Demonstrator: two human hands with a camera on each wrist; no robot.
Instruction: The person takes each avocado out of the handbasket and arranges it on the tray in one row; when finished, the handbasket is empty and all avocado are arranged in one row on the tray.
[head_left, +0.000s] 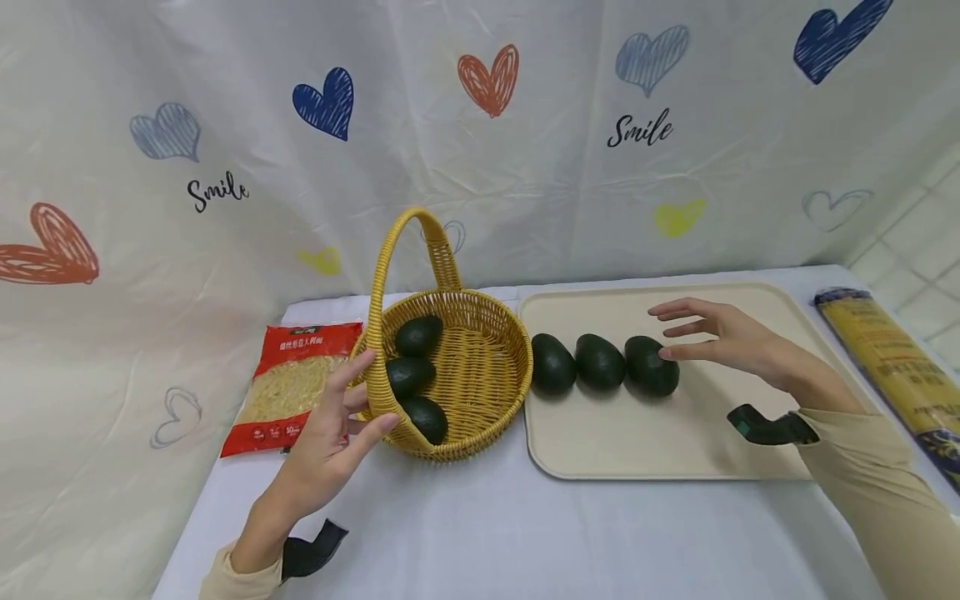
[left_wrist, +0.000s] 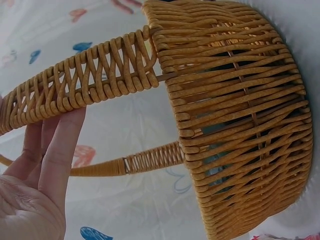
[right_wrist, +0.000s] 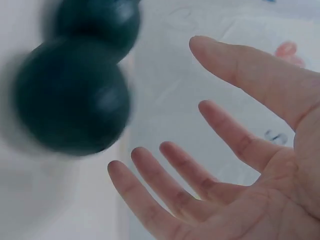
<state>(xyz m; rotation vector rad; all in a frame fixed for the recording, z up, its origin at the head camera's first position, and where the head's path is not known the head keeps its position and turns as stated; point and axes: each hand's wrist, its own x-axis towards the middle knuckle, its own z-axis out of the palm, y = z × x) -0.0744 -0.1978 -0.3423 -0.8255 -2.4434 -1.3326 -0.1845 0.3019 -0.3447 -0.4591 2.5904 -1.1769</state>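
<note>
While hands (head_left: 318, 454) (head_left: 738, 340) flank avocados (head_left: 600, 363), cloth (head_left: 555, 158) reading "Smile", Chinese-lettered packet (head_left: 292, 383)

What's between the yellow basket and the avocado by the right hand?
Two more avocados, side by side on the beige tray; the head view shows them.

Left hand (head_left: 324, 450) with thumb apart from fingers, right hand (head_left: 731, 337) leftward, its fingers loosely spread

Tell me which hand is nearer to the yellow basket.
Left. The left hand is at the handle of the yellow basket, touching it; the right hand is farther right, above the tray, by the rightmost avocado.
</note>
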